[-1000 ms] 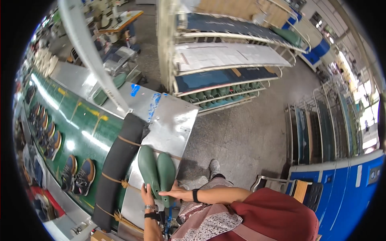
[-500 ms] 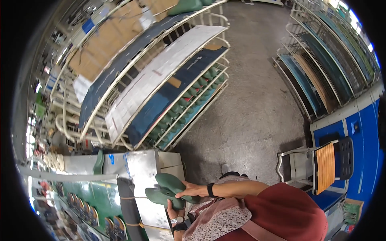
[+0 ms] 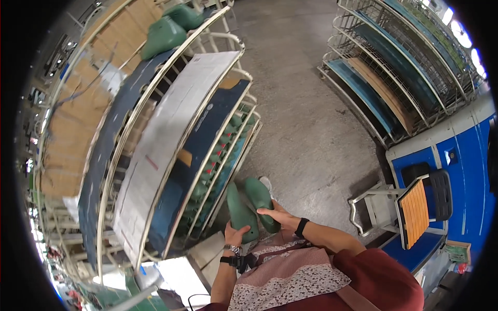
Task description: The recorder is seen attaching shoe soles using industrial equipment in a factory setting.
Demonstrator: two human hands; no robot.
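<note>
In front of my body I hold two green shoe lasts side by side, toes pointing away from me. My left hand point(image 3: 236, 235) is closed around the heel end of the left shoe last point(image 3: 238, 209), which has a small hole near its heel. Gripping the heel of the right shoe last point(image 3: 257, 193) is my right hand point(image 3: 277, 214), with the thumb lying over its top. The two lasts lean apart at the toes, above the floor and beside the lower end of a wheeled-style tube rack point(image 3: 171, 181).
Boards fill the rack's tiers at left; more green lasts point(image 3: 165, 37) lie on its top tier, and several stand on a lower one. Another rack point(image 3: 358, 96) is at far right. A chair with a slatted wooden seat point(image 3: 415, 215) stands by a blue panel point(image 3: 467, 176).
The lasts have swung from beside the metal bench to in front of the rack. They were bunched together and now sit apart, one per hand. The view has turned and the rack looks nearer.
</note>
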